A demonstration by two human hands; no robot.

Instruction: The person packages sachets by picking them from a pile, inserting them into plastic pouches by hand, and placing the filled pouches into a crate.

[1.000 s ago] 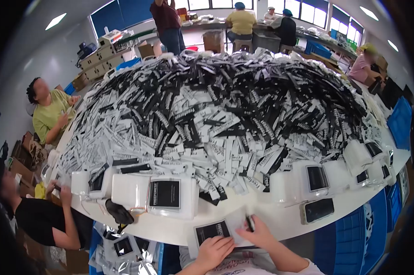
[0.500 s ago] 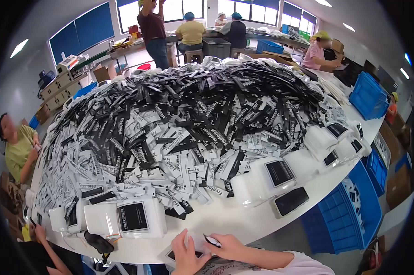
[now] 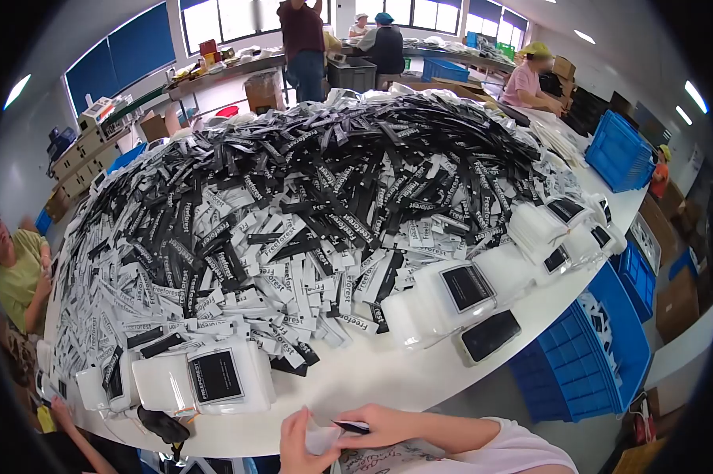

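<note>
My left hand [image 3: 299, 450], at the table's near edge, is closed around a white, translucent pouch [image 3: 321, 439]. Just to its right, my right hand [image 3: 384, 425] pinches a small black sachet [image 3: 351, 427] whose tip points at the pouch. Both hands almost meet in front of my body. Beyond them spreads a big heap of black and white printed sachets [image 3: 325, 225]. Left of my hands lies a stack of white pouches with a black label [image 3: 216, 376]; a similar labelled stack [image 3: 467, 286] is farther right.
A dark-screened phone [image 3: 491, 336] lies on the white table [image 3: 356, 371]. Near the left front edge rests a black object [image 3: 163, 425]. Blue crates [image 3: 581, 371] stand on the floor at right. Several people work around the table and behind it, one in yellow-green [image 3: 23, 272].
My hands have drawn closer together, and the pouch in my left hand has lifted and turned. The camera view has shifted slightly. At the back, a standing person has moved right.
</note>
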